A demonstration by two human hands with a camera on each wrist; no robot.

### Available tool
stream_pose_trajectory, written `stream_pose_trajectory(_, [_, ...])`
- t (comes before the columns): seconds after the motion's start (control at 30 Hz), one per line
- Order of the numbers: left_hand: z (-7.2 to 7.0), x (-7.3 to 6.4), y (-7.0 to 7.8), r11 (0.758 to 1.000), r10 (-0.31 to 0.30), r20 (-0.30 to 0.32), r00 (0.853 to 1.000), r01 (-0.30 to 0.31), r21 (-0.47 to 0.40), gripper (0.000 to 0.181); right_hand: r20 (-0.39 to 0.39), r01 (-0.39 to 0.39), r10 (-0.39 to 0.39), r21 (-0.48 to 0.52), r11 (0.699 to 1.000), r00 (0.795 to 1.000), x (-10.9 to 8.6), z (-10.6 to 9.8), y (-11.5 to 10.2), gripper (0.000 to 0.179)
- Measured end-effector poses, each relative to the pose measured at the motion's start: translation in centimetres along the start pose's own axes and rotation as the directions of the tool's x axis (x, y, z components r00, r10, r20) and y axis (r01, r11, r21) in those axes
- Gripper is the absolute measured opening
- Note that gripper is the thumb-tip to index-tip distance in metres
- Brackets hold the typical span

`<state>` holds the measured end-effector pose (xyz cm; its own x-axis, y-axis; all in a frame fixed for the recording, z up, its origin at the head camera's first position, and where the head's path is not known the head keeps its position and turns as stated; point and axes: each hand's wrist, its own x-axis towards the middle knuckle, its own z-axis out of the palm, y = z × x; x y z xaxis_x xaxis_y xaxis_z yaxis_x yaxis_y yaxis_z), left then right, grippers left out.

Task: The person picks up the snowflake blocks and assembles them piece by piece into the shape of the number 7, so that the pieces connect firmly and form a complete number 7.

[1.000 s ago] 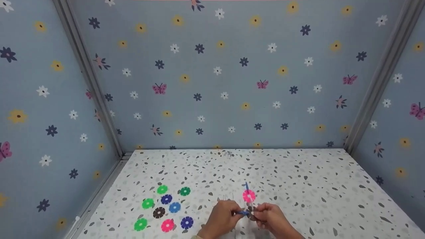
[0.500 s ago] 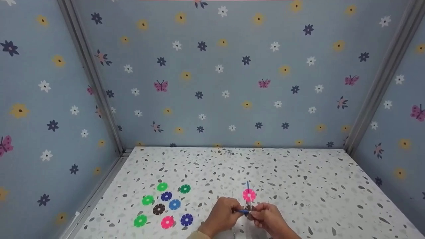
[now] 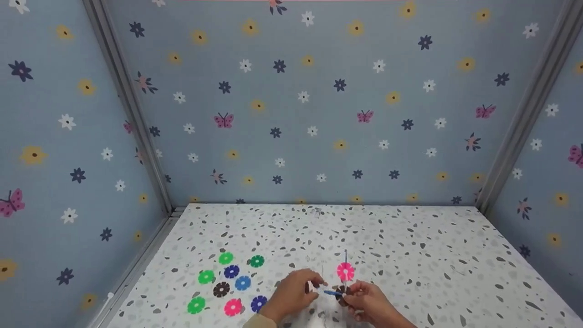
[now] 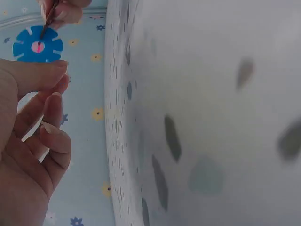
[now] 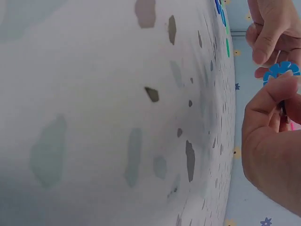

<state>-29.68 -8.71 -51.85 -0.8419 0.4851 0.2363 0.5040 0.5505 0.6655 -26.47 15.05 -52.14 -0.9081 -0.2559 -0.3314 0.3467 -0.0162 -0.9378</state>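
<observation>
My right hand (image 3: 372, 304) pinches a brown notched disc (image 3: 339, 299) at the near end of a chain of slotted-together plastic discs. A blue notched disc (image 4: 23, 51) sits in the brown one, seen edge-on in the head view and sticking out leftward. Farther up the chain, a thin pale piece (image 3: 345, 286) leads to a pink disc (image 3: 345, 272), with another blue disc (image 3: 345, 257) edge-on at the far end. My left hand (image 3: 294, 294) is just left of the chain, thumb and fingers apart and holding nothing.
On the left of the speckled white table (image 3: 410, 255) lie several loose discs, among them a light green (image 3: 196, 305), a dark green (image 3: 257, 261), a brown (image 3: 221, 289), a pink (image 3: 233, 307) and a light blue one (image 3: 242, 283). Flower-patterned panels (image 3: 291, 114) enclose the table.
My left hand has let go of the blue disc and drawn back to the left, its fingers spreading. My right hand keeps its pinch on the brown disc.
</observation>
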Motion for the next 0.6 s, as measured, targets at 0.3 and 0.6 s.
stream_pose_trajectory(0.3, [-5.3, 0.5, -4.1, 0.97, -0.113, -0.125, 0.986, 0.137, 0.201, 0.023, -0.033, -0.012, 0.012, -0.004, 1.0, 0.999, -0.2, -0.9, -0.2, 0.014])
stream_pose_trajectory(0.6, [-7.7, 0.5, -6.9, 0.905, -0.279, -0.242, 0.929, 0.339, 0.256, 0.022, -0.046, 0.003, -0.004, -0.019, 1.0, 0.999, -0.7, -1.5, -0.3, 0.014])
